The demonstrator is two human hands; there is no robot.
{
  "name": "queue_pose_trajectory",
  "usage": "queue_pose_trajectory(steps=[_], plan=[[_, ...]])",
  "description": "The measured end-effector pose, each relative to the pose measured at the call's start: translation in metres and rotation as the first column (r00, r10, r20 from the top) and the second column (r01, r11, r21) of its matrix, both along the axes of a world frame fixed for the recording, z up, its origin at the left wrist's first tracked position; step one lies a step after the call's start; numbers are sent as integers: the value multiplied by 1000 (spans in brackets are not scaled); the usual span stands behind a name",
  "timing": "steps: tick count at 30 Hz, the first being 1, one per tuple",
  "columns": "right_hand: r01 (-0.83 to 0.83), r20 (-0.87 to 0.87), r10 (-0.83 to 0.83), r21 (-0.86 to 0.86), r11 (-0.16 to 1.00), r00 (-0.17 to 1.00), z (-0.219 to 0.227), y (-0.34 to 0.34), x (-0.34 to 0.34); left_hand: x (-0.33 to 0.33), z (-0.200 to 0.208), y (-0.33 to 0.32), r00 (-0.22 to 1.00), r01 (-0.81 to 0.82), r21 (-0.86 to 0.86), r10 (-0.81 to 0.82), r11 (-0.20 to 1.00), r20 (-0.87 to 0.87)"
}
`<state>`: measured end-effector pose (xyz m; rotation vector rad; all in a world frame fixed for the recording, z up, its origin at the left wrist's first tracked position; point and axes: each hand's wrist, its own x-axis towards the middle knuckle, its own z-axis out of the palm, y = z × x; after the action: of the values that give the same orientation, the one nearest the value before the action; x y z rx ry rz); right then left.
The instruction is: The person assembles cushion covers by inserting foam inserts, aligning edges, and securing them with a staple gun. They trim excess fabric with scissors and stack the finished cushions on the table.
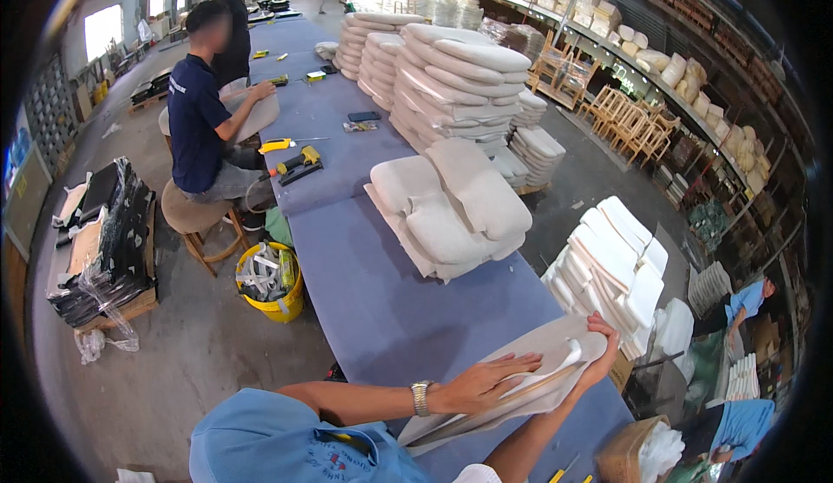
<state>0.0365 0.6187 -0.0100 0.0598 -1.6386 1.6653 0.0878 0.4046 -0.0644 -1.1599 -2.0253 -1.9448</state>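
Observation:
A beige fabric-covered seat cushion [555,335] is held tilted over the near end of the table. My right hand [600,354] wraps round its far right edge, fingers over the rim. My left hand [490,383], with a metal watch on the wrist, lies against the cushion with its fingers stretched out. A white strip of padding and a thin brownish edge show along the fold between my hands. Beyond them, a stack of beige cushions [451,214] sits on the table.
The long table has a blue-grey covering [364,296]. On it lie a yellow and black staple gun [299,167], a phone [364,116] and tall cushion stacks [460,75]. White cushions [607,266] stand at right. A yellow bucket [282,309] and a seated co-worker [201,118] are left.

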Motion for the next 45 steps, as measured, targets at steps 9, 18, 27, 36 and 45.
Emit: queue_pose_trajectory(steps=[9, 18, 27, 36, 45], plan=[[112, 533, 147, -424, 899, 833, -168, 32, -88, -85, -64, 14, 900, -78, -338, 212, 938, 380], [266, 655, -93, -170, 949, 750, -226, 12, -59, -78, -132, 9, 726, -17, -348, 251, 937, 640], [177, 711, -191, 95, 980, 677, -137, -26, -1, -114, -115, 5, 773, 162, -334, 91, 929, 628], [146, 775, -306, 272, 951, 552, -148, 1, -3, -166, -83, 57, 982, 181, -425, -139, 887, 128], [302, 561, 196, -670, 678, 805, -181, -8, -18, -172, -86, 84, 979, 201, -530, -189, 824, 77]])
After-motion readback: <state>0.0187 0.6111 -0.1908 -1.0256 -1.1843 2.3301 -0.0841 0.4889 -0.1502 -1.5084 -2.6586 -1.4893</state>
